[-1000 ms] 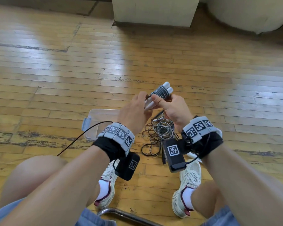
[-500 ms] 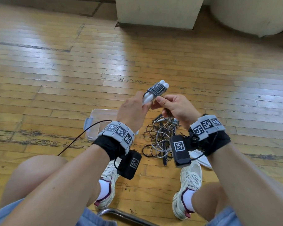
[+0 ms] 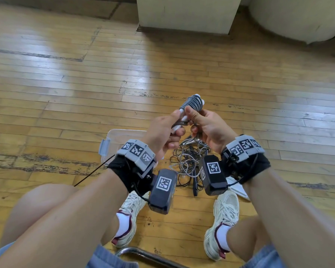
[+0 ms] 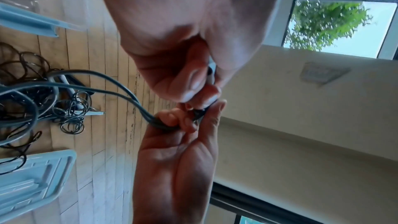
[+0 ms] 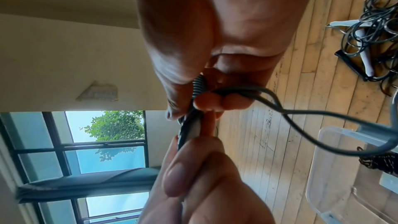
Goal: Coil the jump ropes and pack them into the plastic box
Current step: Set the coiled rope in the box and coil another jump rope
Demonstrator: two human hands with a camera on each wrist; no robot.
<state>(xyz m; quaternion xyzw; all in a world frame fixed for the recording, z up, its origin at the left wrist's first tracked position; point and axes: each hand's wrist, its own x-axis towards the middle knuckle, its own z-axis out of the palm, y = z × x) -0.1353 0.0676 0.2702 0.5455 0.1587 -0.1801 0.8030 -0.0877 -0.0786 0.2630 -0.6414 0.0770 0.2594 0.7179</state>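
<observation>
Fingers (image 3: 177,115) of both hands pinching the rope-wound handles (image 3: 191,103) (now tilted steeper), thumbs closer together than before

No legible txt; only coded square markers on wrist bands (image 3: 136,151).

The head camera is looking steeply down from above the knees at the wooden floor (image 3: 66,93). Each wrist camera is peering along its palm from very close, tilted sideways toward the windows. All three are sharing the rope tangle (image 3: 188,161) and clear plastic box (image 5: 336,176).
</observation>
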